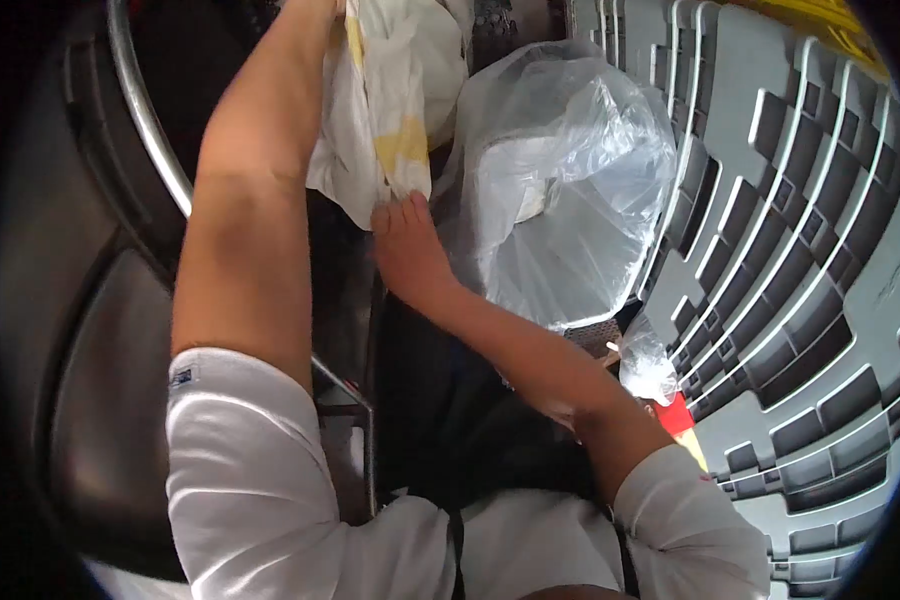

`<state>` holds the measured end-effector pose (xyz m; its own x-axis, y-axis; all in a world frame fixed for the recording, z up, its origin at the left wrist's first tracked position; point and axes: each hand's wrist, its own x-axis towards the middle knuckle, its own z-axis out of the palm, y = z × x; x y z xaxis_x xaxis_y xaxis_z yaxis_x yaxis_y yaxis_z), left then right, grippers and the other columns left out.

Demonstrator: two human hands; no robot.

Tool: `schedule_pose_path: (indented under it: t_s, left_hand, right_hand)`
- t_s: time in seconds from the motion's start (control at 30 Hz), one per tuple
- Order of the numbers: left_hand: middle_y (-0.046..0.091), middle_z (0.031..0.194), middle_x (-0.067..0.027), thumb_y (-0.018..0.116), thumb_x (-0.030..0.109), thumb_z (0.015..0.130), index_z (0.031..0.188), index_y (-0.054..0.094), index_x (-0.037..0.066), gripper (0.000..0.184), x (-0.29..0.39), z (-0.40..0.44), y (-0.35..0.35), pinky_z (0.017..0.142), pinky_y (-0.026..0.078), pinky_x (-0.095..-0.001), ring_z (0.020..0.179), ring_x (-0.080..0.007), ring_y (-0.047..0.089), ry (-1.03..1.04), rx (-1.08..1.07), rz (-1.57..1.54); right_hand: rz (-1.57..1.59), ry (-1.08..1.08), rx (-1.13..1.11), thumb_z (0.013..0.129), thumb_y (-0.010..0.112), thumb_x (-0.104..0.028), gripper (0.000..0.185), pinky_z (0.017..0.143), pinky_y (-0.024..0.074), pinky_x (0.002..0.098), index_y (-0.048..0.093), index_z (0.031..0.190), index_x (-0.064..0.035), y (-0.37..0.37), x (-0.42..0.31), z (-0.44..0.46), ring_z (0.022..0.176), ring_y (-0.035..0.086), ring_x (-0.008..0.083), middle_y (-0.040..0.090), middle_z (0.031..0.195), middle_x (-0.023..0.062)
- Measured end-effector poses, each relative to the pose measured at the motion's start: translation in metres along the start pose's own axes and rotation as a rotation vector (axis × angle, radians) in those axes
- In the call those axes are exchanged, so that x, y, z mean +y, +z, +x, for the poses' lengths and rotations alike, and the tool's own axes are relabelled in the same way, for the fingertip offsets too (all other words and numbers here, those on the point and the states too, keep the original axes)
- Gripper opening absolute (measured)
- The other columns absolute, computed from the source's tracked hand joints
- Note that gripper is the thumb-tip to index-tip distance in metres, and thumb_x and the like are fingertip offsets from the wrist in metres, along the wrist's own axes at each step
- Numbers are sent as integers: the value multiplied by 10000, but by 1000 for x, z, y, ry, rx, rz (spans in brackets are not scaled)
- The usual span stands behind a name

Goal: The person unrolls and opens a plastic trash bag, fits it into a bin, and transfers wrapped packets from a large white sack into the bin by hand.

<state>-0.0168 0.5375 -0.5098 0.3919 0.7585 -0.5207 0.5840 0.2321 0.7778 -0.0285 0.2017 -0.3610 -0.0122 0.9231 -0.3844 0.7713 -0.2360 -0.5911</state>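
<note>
A white cloth with yellow patches [395, 110] hangs at the top centre. My right hand [408, 245] is at its lower edge, with the fingers closed on the fabric. My left arm stretches up along the cloth's left side. The left hand lies at or past the top edge of the view, so its fingers cannot be seen. To the right of the cloth stands a clear plastic bag [580, 200], open at the top, with something white inside it.
A grey slatted plastic wall [770, 250] curves along the right side. On the left are a dark, glossy panel [120, 370] and a curved metal tube [145, 120]. A small clear bag [647, 365] and a red and yellow item [676, 415] lie near the wall's foot.
</note>
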Motion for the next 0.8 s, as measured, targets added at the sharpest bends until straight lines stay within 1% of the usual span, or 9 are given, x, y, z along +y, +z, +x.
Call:
schedule_pose_path:
  t_s: [0.17, 0.23, 0.33, 0.37, 0.47, 0.53, 0.57, 0.67, 0.8]
  left_hand:
    - [651, 838, -78, 516, 70, 841, 852, 632, 10, 131, -1, -26, -13, 743, 481, -300, 778, -185, 610, 98, 339, -29]
    - [648, 822, -77, 515, 57, 835, 830, 630, 9, 124, 17, -67, -8, 737, 481, -298, 767, -185, 609, 299, 490, -359]
    - [661, 876, -122, 492, 35, 844, 912, 631, -22, 165, 60, -161, 28, 748, 507, -322, 795, -209, 632, 80, -160, -569]
    - [660, 884, -141, 473, 30, 858, 932, 629, -21, 180, 65, -175, 49, 706, 519, -331, 773, -210, 632, -268, -127, -643]
    - [662, 845, -128, 440, 74, 877, 978, 651, -53, 266, -8, -151, 64, 674, 551, -357, 765, -240, 653, -487, 236, -589]
    - [667, 909, -185, 425, 101, 883, 1021, 637, -91, 318, -52, -115, 61, 679, 541, -398, 778, -292, 648, -394, 92, 250]
    - [665, 968, -228, 426, 132, 888, 1041, 632, -105, 350, -77, -103, 65, 709, 533, -423, 826, -328, 656, -546, 126, -264]
    - [656, 1113, -181, 489, 198, 951, 1202, 567, -68, 374, -81, -59, 55, 866, 532, -462, 911, -287, 670, -660, 23, -485]
    - [678, 1069, -117, 535, 182, 917, 1113, 642, 2, 286, 20, -85, 87, 956, 479, -380, 1045, -261, 626, -120, -32, -1204]
  right_hand:
    - [218, 33, 215, 758, 774, -291, 529, 1035, 365, 474, 577, 1147, 8, -46, 12, -1, 1049, 563, 361, 578, 1085, 209]
    - [427, 34, 411, 762, 769, -250, 463, 976, 396, 462, 584, 1113, -12, -88, 20, 0, 1052, 550, 370, 586, 1063, 187]
    - [303, 38, 479, 761, 764, -198, 350, 936, 425, 386, 628, 1054, -63, -136, 45, 11, 1020, 557, 369, 602, 986, 172]
    - [262, -95, 400, 801, 733, -223, 323, 937, 424, 400, 634, 1060, -57, -142, 52, 19, 1024, 565, 357, 619, 993, 167]
    - [50, -352, 130, 902, 642, -298, 300, 954, 416, 430, 654, 1069, -49, -143, 77, 62, 1044, 585, 321, 659, 1018, 148]
    - [-191, -304, -114, 944, 580, -350, 327, 981, 404, 433, 673, 1061, -59, -123, 85, 80, 1064, 592, 298, 670, 1038, 132]
    - [-256, -235, -191, 943, 569, -388, 367, 993, 397, 438, 677, 1072, -61, -128, 85, 79, 1076, 592, 302, 674, 1049, 129]
    - [-334, -64, -189, 925, 565, -480, 473, 1022, 385, 445, 680, 1109, -60, -156, 91, 80, 1104, 588, 320, 681, 1073, 129]
    - [-160, -8, 314, 805, 676, -555, 631, 1001, 401, 451, 659, 1161, -35, -196, 151, 48, 1099, 579, 377, 673, 1106, 150]
